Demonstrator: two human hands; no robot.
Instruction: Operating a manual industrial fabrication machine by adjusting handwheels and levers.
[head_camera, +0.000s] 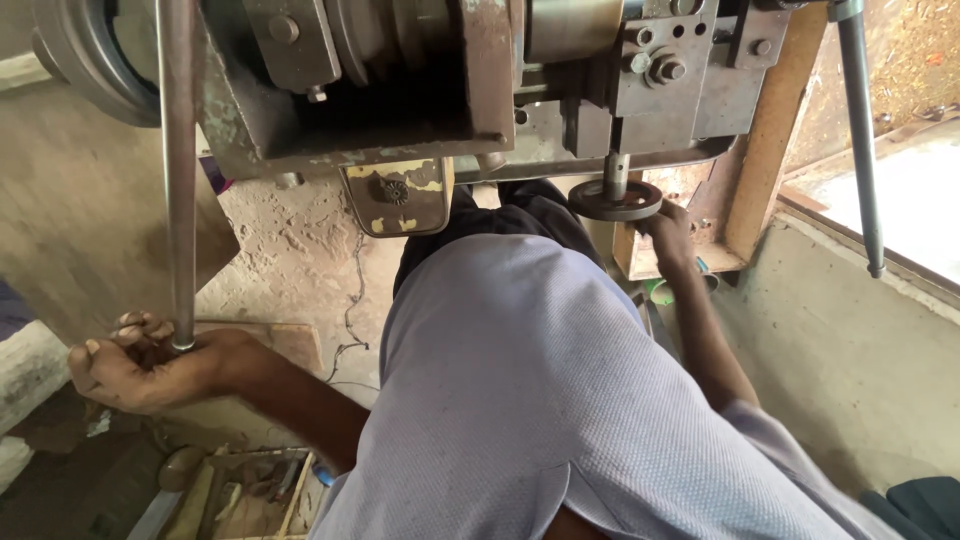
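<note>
I look down past my pale shirt at a worn metal machine (400, 90) above me in the frame. My left hand (135, 365) is wrapped around the lower end of a long steel rod (180, 170) that runs up along the machine's left side. My right hand (668, 235) grips the rim of a small dark handwheel (615, 203) on a short shaft under the machine's right part.
A second thin rod (860, 140) hangs at the right, next to a bright window ledge (900, 200). A wooden tray (245, 495) with tools lies on the floor at lower left. Concrete walls close both sides; a yellow-flaked plate (398, 197) hangs under the machine.
</note>
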